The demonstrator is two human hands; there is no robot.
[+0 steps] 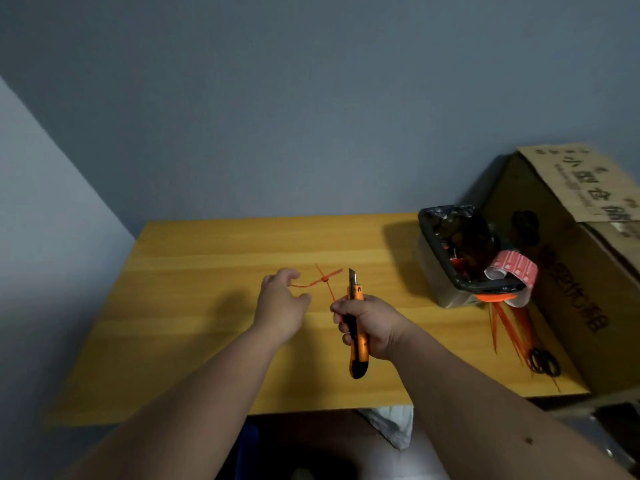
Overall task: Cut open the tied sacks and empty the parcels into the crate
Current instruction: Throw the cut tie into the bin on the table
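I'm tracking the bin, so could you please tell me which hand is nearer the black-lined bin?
Right. The right hand, gripping the orange knife, is closer to the bin; the left hand is farther away.
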